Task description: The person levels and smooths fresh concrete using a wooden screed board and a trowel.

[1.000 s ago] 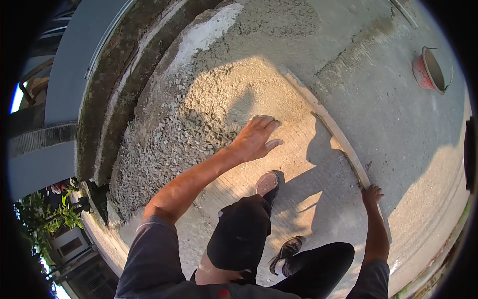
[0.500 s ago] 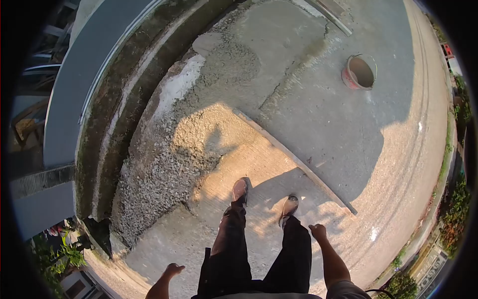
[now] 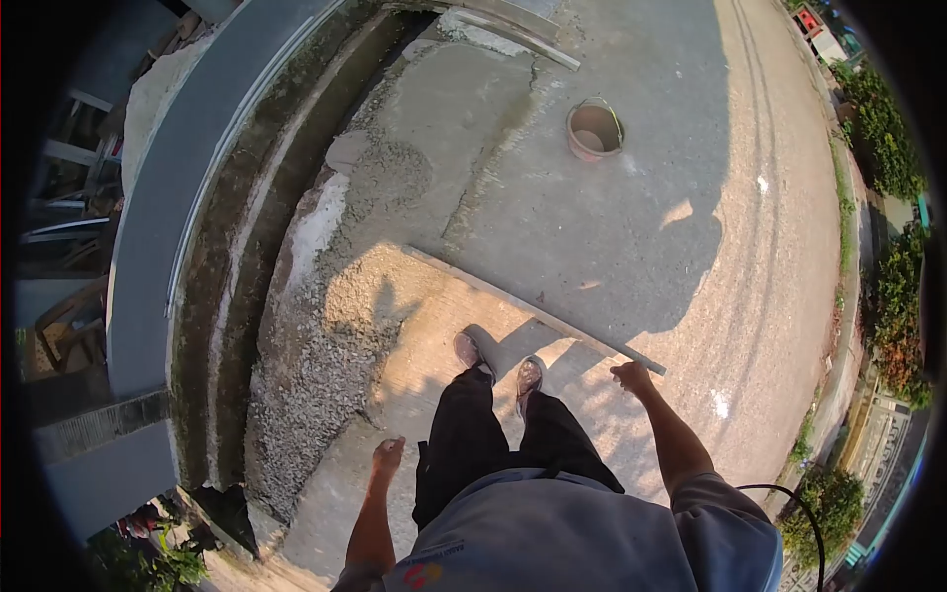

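Note:
My left hand hangs at my left side above the concrete, its fingers curled, and nothing shows in it. My right hand is held out to the right with the fingers curled in and no object visible. In view it overlaps the near end of a long wooden board, but it looks well above it. That board lies on the ground across the front of my shoes. Farther off stands a reddish bucket with a wire handle; some grey residue seems to coat its inside.
Loose gravel spreads on the left, beside a deep drain channel. Wet-looking grey concrete covers the far patch. Another plank lies beyond it. A sunlit road runs along the right, edged by bushes.
I have stepped toward the board, and my feet are closer together. Both hands have swung forward. The bucket and far plank now appear farther left in view.

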